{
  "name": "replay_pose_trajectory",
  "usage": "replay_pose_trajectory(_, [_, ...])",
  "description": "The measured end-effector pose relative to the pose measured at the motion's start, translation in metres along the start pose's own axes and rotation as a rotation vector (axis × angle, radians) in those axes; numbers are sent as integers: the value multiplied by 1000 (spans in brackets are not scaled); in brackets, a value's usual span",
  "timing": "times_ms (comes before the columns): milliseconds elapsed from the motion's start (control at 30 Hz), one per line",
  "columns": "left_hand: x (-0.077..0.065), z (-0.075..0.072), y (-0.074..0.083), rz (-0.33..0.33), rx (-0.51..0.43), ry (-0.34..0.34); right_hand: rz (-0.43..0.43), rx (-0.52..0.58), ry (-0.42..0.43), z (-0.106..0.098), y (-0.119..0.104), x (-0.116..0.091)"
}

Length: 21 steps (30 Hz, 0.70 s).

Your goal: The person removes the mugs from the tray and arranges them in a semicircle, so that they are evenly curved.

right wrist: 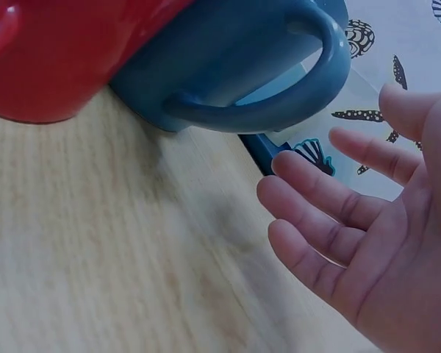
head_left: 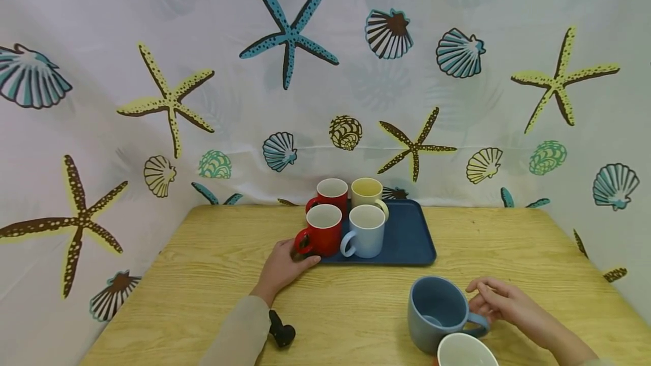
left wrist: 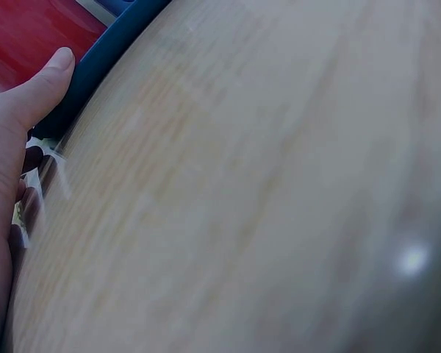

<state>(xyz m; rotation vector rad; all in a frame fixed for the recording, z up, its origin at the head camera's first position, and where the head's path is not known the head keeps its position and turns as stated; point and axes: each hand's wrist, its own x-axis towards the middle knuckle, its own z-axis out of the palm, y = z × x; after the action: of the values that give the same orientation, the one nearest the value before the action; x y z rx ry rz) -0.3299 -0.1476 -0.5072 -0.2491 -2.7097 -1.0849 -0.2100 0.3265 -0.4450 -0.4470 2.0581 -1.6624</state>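
A dark blue tray (head_left: 407, 236) lies toward the back of the table, with a front red mug (head_left: 325, 233), a light blue mug (head_left: 367, 236), a back red mug (head_left: 333, 191) and a yellow mug (head_left: 367, 188) grouped on its left part. At its front left corner my left hand (head_left: 285, 264) grips the tray, thumb over the rim (left wrist: 95, 70) beside the front red mug. Nearer me, a blue-grey mug (head_left: 432, 315) stands with its handle (right wrist: 279, 103) to the right. My right hand (head_left: 508, 304) is beside that handle, fingers relaxed and apart, palm facing the mug, holding nothing.
Another mug (head_left: 465, 352), red outside and white inside, stands just in front of the blue-grey one, cut off by the frame's bottom edge. Behind the wooden table (head_left: 229, 236) hangs a curtain (head_left: 325, 89) with starfish and shells. A black fitting (head_left: 281, 332) sits by my left sleeve.
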Motion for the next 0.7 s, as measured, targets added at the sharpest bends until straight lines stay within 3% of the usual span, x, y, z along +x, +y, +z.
replay_pose_trajectory(333, [-1, 0, -2, -13, -4, -5, -58, 17, 5, -6, -9, 18])
replay_pose_trajectory(700, [-1, 0, -1, 4, 6, 5, -34, -54, 115, -15, -23, 32])
